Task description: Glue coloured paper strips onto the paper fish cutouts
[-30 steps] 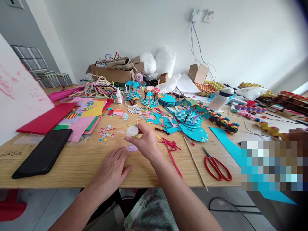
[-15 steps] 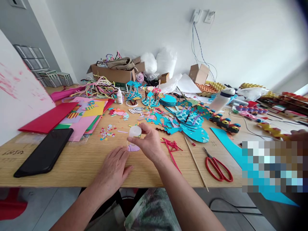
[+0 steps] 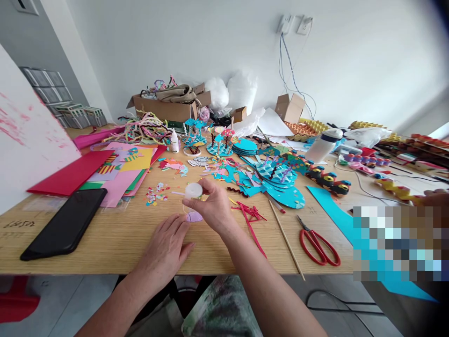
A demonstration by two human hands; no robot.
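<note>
My right hand [image 3: 213,206] pinches a small, whitish, translucent thing with a round end [image 3: 193,190] between thumb and fingers. Its exact kind is unclear, and the fingers hide part of it. Just below it, a small purple paper piece [image 3: 195,216] lies on the wooden table [image 3: 115,252]. My left hand [image 3: 170,243] rests flat with fingers stretched out, its fingertips at the left edge of the purple piece. Left of the held thing are a thin purple strip [image 3: 178,193] and small coloured paper bits [image 3: 156,193].
Red-handled scissors [image 3: 318,241], a wooden stick [image 3: 286,241] and red paper strips [image 3: 250,215] lie to the right. A black phone [image 3: 65,223] and coloured paper sheets [image 3: 119,180] are left. A glue bottle [image 3: 174,142] and blue paper crafts [image 3: 275,173] stand further back.
My right hand has moved slightly left and down with the whitish thing. My left hand stays in nearly the same place.
</note>
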